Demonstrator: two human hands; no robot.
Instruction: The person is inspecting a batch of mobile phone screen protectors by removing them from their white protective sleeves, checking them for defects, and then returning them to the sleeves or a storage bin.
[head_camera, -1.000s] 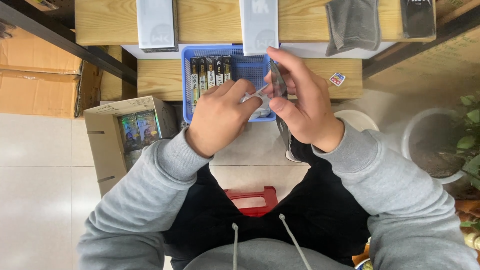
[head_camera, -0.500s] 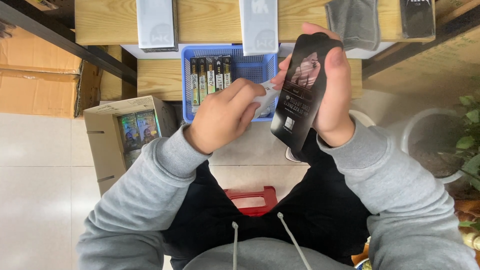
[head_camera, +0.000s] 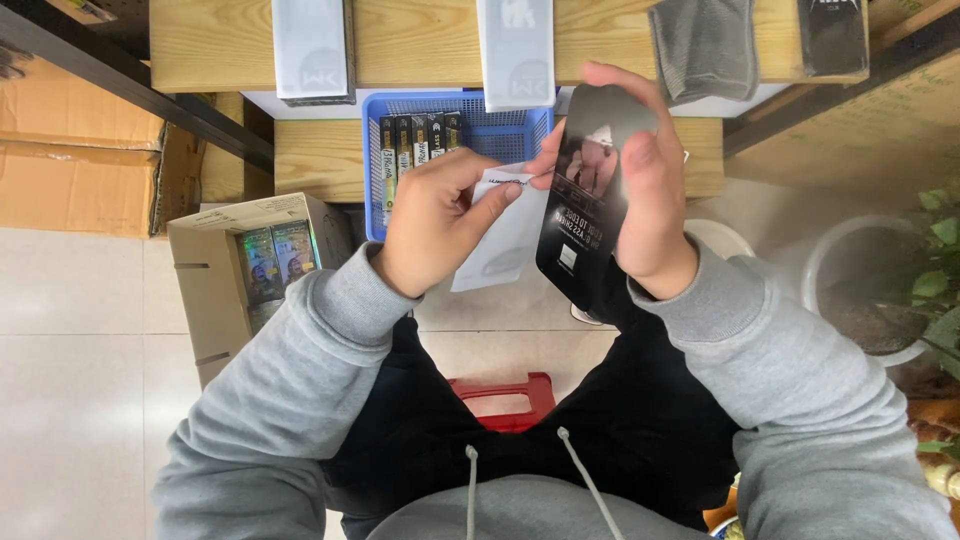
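My right hand (head_camera: 645, 185) grips a flat black retail package (head_camera: 585, 215) with a rounded top, held upright in front of me over the blue basket. My left hand (head_camera: 435, 220) pinches the top edge of a white translucent sleeve (head_camera: 500, 240) that hangs just left of the black package, touching it. Both hands are above my lap, close together. The blue plastic basket (head_camera: 520, 125) behind them holds a row of several narrow dark boxes (head_camera: 415, 140) standing along its left side.
A wooden bench (head_camera: 310, 155) carries the basket; a higher wooden shelf (head_camera: 420, 40) holds two white packages and grey cloth (head_camera: 705, 45). An open cardboard box (head_camera: 240, 270) with shiny packs stands at left. A potted plant (head_camera: 900, 290) is at right, a red stool (head_camera: 505, 395) beneath me.
The black package has turned from edge-on to face me and risen. The white sleeve has come out beside it, pulled left and down by my left hand.
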